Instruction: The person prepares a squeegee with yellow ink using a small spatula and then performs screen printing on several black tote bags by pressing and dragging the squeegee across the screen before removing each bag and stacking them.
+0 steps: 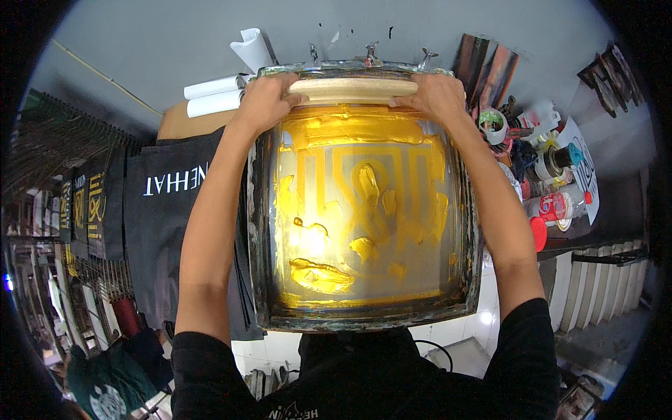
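Both arms reach to the far end of a screen printing frame [259,231]. Its mesh [329,248] carries a design, with thick lumps of gold ink [320,275] toward the near left and a band of ink along the far end. A pale wooden-handled squeegee [353,88] lies across that far end. My left hand [266,101] is closed on the handle's left end, thumb on the near side. My right hand [437,98] grips its right end the same way. The squeegee's lower edge is hidden behind the handle.
Black printed fabric pieces [168,189] lie left of the frame, near white paper rolls [213,96]. Metal clamps [372,52] stand behind the frame. On the right are a tape roll [493,122], a can [556,159] and plastic jars [553,206]. Drying racks [91,294] stand far left.
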Tool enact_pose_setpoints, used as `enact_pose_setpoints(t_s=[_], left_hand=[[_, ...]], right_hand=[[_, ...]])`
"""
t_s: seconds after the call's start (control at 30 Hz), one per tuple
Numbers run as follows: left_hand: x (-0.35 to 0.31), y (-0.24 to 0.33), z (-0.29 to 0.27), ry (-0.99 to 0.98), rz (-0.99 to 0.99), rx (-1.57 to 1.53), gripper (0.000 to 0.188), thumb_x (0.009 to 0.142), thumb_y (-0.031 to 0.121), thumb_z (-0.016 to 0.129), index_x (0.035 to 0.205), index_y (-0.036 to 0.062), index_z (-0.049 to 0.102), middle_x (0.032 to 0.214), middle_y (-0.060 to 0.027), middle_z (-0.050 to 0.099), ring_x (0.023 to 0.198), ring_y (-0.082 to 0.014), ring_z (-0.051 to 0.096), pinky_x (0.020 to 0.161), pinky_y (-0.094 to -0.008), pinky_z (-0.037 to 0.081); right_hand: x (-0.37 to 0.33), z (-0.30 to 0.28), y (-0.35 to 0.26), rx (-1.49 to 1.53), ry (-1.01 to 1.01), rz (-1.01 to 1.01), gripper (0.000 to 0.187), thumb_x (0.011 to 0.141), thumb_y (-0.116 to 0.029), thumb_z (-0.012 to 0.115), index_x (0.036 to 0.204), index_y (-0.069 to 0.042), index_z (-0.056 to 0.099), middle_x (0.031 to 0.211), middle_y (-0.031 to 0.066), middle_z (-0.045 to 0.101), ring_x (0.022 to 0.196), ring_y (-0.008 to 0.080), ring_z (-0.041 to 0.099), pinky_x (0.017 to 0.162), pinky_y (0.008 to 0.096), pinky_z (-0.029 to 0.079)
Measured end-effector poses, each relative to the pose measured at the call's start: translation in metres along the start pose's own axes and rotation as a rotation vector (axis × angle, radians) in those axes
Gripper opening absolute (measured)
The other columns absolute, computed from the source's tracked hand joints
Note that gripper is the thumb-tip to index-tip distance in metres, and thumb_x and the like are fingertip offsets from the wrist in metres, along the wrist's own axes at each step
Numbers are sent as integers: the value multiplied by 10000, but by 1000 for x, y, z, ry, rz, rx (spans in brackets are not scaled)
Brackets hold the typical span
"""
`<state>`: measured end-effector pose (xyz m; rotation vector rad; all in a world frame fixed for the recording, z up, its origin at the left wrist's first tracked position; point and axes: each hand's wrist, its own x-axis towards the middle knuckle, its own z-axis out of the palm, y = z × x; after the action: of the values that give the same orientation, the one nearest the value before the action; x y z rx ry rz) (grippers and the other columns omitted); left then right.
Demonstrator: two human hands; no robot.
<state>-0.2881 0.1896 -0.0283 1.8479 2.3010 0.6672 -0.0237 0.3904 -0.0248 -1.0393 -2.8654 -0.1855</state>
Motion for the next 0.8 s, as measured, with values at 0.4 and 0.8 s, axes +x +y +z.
enact_pose_setpoints(t_s=[0.4,0.8], left_hand=[[-71,20,11,132,194,-78,261,867,225,726,956,-10,655,893,-218,675,881,-407,652,779,-486,495],[-26,18,7,80,22,0,299,860,284,737,1037,45,715,928,-200,717,868,-399,685,787,-481,521]], right_hand=[[-72,-9,-12,44,2,10,699,682,-749,734,896,-84,757,772,157,725,752,348,720,689,463,568],[-35,6,-1,26,106,24,731,702,-778,699,959,-97,770,819,167,738,800,360,732,727,481,583]])
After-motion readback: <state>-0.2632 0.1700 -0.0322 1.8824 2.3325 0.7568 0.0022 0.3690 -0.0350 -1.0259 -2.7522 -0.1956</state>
